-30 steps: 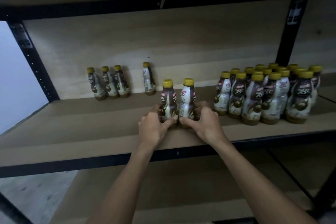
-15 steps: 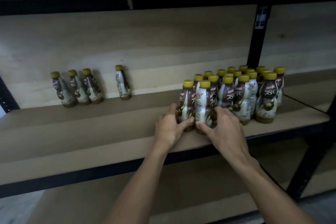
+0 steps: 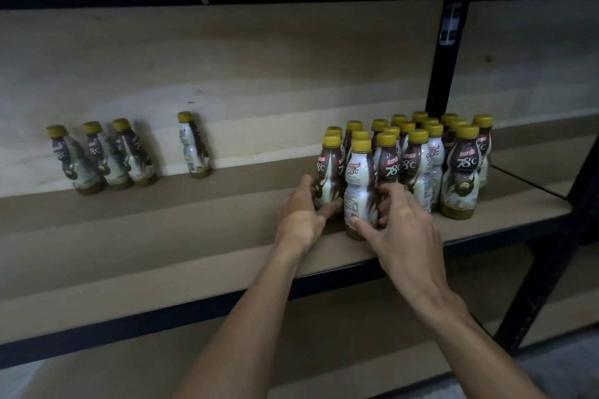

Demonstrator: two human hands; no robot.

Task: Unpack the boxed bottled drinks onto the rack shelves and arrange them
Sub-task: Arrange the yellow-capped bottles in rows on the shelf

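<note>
- Now then, both hands are busy: the left hand is curled round the lower body of the left bottle, thumb across its front. The right hand wraps the right bottle, thumb on the label and fingers tucked behind.
- Big move in the last second: this pair stood alone near the middle of the shelf, well apart from the pack. They have now been slid right and sit touching the left side of the main cluster.
- Both stand upright, just back from the shelf's front edge, toward its right end.
- My read: these two are as good as filed, with only letting go and a little squaring-up left.
- Further out, three bottles stand along the back edge at the left end. A lone bottle stands near them, well apart from the pack. Those look like the next to gather.
</note>
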